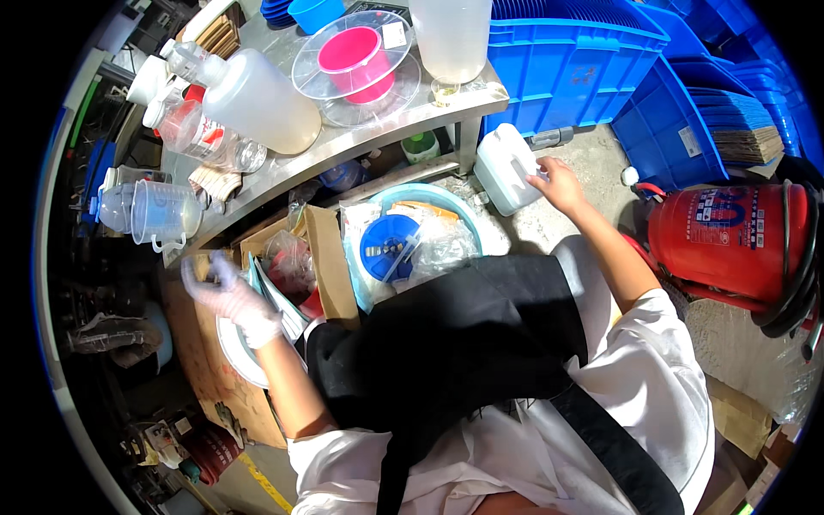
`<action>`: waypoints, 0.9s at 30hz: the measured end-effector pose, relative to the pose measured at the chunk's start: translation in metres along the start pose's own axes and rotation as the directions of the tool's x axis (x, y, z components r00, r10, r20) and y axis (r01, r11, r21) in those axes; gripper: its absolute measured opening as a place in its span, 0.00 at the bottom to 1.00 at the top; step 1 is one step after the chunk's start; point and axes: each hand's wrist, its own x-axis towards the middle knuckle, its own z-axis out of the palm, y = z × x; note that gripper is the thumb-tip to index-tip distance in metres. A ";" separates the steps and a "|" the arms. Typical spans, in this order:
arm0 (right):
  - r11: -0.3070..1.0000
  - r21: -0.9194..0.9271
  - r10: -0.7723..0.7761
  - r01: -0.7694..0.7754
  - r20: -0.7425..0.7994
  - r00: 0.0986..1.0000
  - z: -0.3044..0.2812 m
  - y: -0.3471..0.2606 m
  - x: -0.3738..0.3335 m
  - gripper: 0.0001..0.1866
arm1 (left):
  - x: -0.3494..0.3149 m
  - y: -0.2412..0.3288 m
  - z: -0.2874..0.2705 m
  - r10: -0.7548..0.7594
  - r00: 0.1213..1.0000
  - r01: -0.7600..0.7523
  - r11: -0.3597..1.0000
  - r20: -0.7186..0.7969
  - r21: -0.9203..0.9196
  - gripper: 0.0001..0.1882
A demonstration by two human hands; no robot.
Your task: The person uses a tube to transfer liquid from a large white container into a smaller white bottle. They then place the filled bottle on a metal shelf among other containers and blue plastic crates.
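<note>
My left hand [230, 299], in a thin whitish glove, is raised at the left beside an open cardboard box [330, 270]. Its fingers are apart and hold nothing. At the right, my bare right hand [562, 187] reaches to a white plastic jerrycan [506, 184]. Thumb and fingers are spread at the can's right edge, close to its handle; whether they touch it is hard to tell. The can is on the floor beside the metal table. Bagged items lie inside the box. Nearer the middle, a light-blue basin [470, 213] holds a blue round piece [378, 236] and clear plastic bags.
On the metal table [360, 137] are a large translucent bottle [262, 103], clear plastic jugs, a pink cup [352, 60] and a tall translucent container [451, 39]. Blue crates [571, 81] stand at the back right. A red fire extinguisher [721, 240] is at the far right.
</note>
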 end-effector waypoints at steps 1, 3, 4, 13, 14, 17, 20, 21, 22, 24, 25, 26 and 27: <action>0.998 -0.063 0.030 -0.028 0.046 0.998 0.005 0.000 0.008 0.24 | -0.025 0.010 0.008 0.032 0.992 -0.031 0.999 0.121 -0.011 0.28; 0.989 -0.039 0.143 -0.140 0.083 0.986 0.019 -0.010 0.014 0.23 | -0.064 0.011 0.008 0.126 0.906 -0.136 0.991 0.405 -0.006 0.26; 0.980 -0.028 0.200 -0.198 0.098 0.975 0.024 -0.011 0.018 0.23 | -0.078 0.014 0.011 0.178 0.805 -0.207 0.978 0.566 -0.013 0.24; 0.940 -0.003 0.330 -0.341 0.262 0.907 0.013 -0.026 0.018 0.26 | -0.167 0.031 0.054 0.064 -0.242 -0.416 0.894 0.968 -0.163 0.22; 0.935 -0.009 0.345 -0.356 0.262 0.901 0.011 -0.028 0.013 0.26 | -0.179 0.027 0.056 0.062 -0.263 -0.436 0.882 0.963 -0.176 0.22; 0.958 -0.013 0.278 -0.285 0.274 0.921 0.017 -0.021 0.001 0.26 | -0.207 0.022 0.067 0.040 -0.303 -0.454 0.872 0.952 -0.181 0.22; 0.966 -0.031 0.250 -0.255 0.343 0.905 0.008 -0.011 0.003 0.23 | -0.235 0.007 0.077 0.083 -0.266 -0.412 0.891 0.960 -0.191 0.22; 0.972 -0.064 0.234 -0.225 0.249 0.940 -0.001 -0.012 0.003 0.21 | -0.245 0.005 0.080 0.122 -0.243 -0.370 0.906 0.962 -0.208 0.22; 0.972 -0.096 0.230 -0.216 0.177 0.957 -0.008 -0.016 0.009 0.20 | -0.250 0.010 0.081 0.089 -0.260 -0.477 0.854 0.961 -0.209 0.22; 0.988 -0.041 0.153 -0.152 0.024 0.988 -0.014 -0.024 0.017 0.20 | -0.258 0.010 0.083 0.119 -0.307 -0.495 0.827 0.944 -0.265 0.22; 0.987 -0.112 0.112 -0.112 -0.007 0.994 -0.013 -0.026 0.025 0.21 | -0.257 0.017 0.086 0.107 -0.335 -0.485 0.833 0.936 -0.268 0.22; 0.980 -0.184 0.070 -0.075 -0.034 0.997 -0.013 -0.028 0.032 0.21 | -0.257 0.025 0.088 0.095 -0.363 -0.474 0.838 0.927 -0.271 0.21; 0.961 -0.268 0.071 -0.065 0.014 0.997 -0.008 -0.036 0.038 0.23 | -0.255 0.027 0.089 0.070 -0.391 -0.472 0.841 0.918 -0.265 0.21</action>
